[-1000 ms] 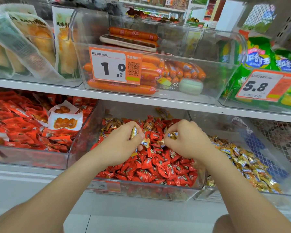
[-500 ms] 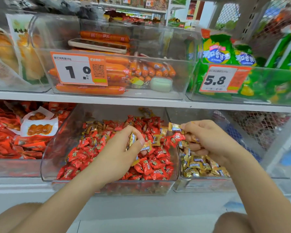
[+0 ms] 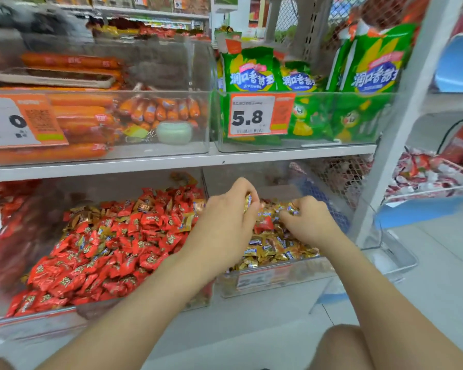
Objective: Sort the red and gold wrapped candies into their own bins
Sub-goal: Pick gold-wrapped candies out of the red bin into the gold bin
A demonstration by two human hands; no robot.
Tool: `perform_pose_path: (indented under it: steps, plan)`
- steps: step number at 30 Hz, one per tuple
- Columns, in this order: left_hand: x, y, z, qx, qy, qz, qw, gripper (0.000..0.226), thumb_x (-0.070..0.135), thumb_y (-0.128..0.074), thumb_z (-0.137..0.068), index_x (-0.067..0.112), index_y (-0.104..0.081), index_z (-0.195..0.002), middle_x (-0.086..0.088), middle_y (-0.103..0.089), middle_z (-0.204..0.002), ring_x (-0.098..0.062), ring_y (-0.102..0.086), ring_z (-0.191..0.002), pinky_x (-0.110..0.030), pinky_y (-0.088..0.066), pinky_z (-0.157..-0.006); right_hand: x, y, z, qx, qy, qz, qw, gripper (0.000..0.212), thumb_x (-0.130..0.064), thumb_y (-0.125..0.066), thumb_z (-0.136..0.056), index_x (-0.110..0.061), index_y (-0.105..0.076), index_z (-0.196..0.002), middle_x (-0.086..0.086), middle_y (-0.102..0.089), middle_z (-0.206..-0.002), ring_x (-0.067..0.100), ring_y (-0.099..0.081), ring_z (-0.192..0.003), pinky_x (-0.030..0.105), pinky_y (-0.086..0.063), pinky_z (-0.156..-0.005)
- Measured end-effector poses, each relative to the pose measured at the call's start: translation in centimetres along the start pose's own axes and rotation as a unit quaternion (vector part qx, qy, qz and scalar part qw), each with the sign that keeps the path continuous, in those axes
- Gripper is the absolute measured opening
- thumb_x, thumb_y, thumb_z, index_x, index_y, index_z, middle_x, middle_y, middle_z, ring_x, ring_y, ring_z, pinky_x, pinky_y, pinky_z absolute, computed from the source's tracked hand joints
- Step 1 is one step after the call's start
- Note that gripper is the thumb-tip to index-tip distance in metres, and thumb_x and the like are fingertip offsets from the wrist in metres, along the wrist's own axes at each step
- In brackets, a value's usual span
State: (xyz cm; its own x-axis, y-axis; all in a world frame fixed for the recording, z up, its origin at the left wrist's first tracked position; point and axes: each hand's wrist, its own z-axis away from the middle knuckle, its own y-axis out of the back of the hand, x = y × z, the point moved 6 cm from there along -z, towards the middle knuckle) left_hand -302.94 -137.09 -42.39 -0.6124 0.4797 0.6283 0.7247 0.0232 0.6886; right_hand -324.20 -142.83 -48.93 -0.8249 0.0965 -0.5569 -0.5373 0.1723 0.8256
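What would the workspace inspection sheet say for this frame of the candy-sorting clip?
Surface: white shelf board; two clear bins stand below it, side by side.
Job's things: red candies heaped in the red bin on the left; gold candies heaped in the gold bin on the right.
Clutter: gold strays lie among the red; one red stray lies among the gold.
Hands: left hand pinches a gold candy in its fingers; right hand is curled over the gold pile, grip unclear.
Cables: black cord or hose at far right.
Surroundings: sausages and green snack bags above; wire basket to the right.
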Motion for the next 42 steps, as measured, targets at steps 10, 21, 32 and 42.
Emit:
perform_pose_path:
  steps: [10,21,32,42]
  plan:
    - [-4.6,-7.8,-6.3,-0.193,0.089,-0.262,0.941,0.045,0.001,-0.059,-0.092,0.025,-0.059,-0.13,-0.007,-0.049,-0.127,-0.038,-0.047,-0.125,-0.056,-0.041,-0.099,0.3,1.1,0.5,-0.018,0.097,-0.001,0.995,0.03,-0.034,-0.071,-0.096,-0.026,-0.075,-0.124,-0.005,-0.076,-0.105,0.003,-0.064,-0.076,0.026,-0.052,-0.083]
    - [-4.2,-8.6,-7.0,-0.168,0.048,-0.285,0.942,0.01,0.027,-0.07,-0.087,0.023,-0.064,-0.094,0.0,-0.063,-0.102,-0.031,-0.058,-0.106,-0.057,-0.042,-0.1,-0.8,0.9,0.2,0.005,0.053,-0.014,0.998,0.032,-0.039,-0.053,-0.093,-0.035,-0.079,-0.111,-0.014,-0.076,-0.11,0.014,-0.071,-0.1,0.041,-0.058,-0.094]
    - [-7.1,5.2,3.3,0.05,0.051,-0.275,0.959,0.02,0.047,-0.054,-0.086,0.032,-0.055,-0.1,0.011,-0.051,-0.093,-0.019,-0.046,-0.092,-0.04,-0.045,-0.082,-10.8,-0.4,4.7,-0.05,0.157,-0.11,0.98,0.023,-0.018,-0.06,-0.096,-0.031,-0.079,-0.093,-0.005,-0.073,-0.066,0.007,-0.063,-0.06,0.016,-0.047,-0.059]
    - [-18.1,11.4,5.4,0.018,0.153,-0.217,0.964,0.038,0.021,-0.055,-0.088,0.026,-0.069,-0.122,-0.003,-0.06,-0.113,-0.029,-0.056,-0.112,-0.044,-0.044,-0.105,-19.4,-7.5,3.9,-0.041,0.279,0.206,0.937,0.056,-0.056,-0.058,-0.094,-0.024,-0.058,-0.139,0.0,-0.062,-0.126,0.027,-0.051,-0.124,0.048,-0.039,-0.105]
